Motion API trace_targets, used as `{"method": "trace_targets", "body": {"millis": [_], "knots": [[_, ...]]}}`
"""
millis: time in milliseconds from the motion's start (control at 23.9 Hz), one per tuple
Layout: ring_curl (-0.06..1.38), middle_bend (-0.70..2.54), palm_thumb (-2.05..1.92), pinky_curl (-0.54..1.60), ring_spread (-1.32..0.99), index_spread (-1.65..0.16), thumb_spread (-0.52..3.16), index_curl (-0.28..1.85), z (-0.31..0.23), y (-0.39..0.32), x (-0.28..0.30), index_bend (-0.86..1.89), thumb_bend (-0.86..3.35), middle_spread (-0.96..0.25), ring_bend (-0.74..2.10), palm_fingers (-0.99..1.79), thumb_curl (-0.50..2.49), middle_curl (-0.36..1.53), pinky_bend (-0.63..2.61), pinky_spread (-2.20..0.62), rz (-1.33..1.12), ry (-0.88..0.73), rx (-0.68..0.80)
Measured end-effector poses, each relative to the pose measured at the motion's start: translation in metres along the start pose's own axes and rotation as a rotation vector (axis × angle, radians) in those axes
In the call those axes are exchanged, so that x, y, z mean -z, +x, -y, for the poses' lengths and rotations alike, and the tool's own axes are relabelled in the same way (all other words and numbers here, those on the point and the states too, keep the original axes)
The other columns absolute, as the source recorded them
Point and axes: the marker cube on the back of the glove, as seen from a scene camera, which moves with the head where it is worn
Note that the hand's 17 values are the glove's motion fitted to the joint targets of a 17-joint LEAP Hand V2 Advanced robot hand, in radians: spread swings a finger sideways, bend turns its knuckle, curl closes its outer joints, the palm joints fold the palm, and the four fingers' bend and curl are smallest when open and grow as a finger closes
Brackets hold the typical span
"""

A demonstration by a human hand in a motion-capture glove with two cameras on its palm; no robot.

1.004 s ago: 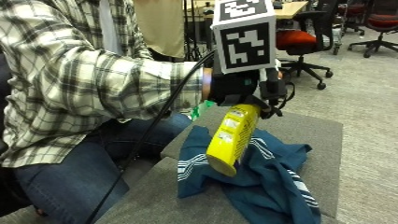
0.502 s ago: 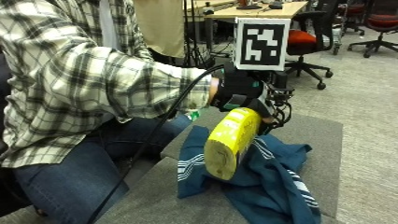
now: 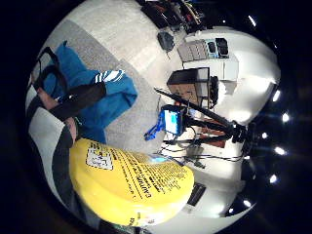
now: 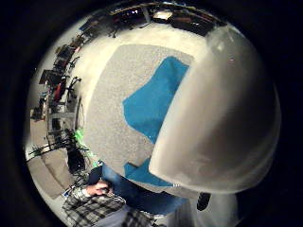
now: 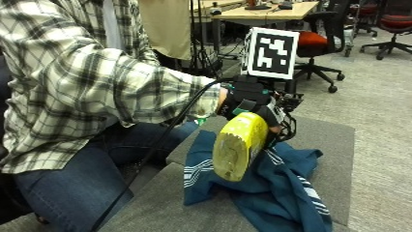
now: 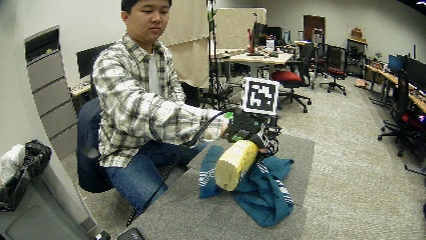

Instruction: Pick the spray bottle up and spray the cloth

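Grey carpet-like covering tops the desk (image 5: 328, 140), the largest thing I see. On it, toward the near edge, lies the crumpled blue cloth (image 5: 283, 193) with white stripes. Above the cloth I hold the yellow spray bottle (image 5: 237, 145), lifted off the desk and tilted, its base pointing out toward the outside camera. My gloved right hand (image 5: 248, 99) has its fingers (image 5: 273, 115) wrapped round the bottle's neck. The nozzle is hidden, so I cannot tell where it aims. I judge the pick-up done and the spraying in hand; next I need the nozzle facing the cloth and a trigger squeeze.
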Motion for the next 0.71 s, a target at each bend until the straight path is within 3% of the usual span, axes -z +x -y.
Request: {"method": "trace_targets", "body": {"millis": [377,711], "knots": [[0.47,0.49,1.04,0.37,-0.23,-0.29,0.03,0.59,-0.003,-0.01,-0.003,0.19,-0.03,-0.2,0.55,1.29,0.78,0.52,0.45,-0.17,-0.059,-0.004,0.041],[0.47,0.49,1.04,0.37,-0.23,-0.29,0.03,0.59,-0.007,-0.001,0.015,0.19,-0.03,-0.2,0.55,1.29,0.79,0.51,0.45,-0.17,0.143,0.068,-0.004]]}}
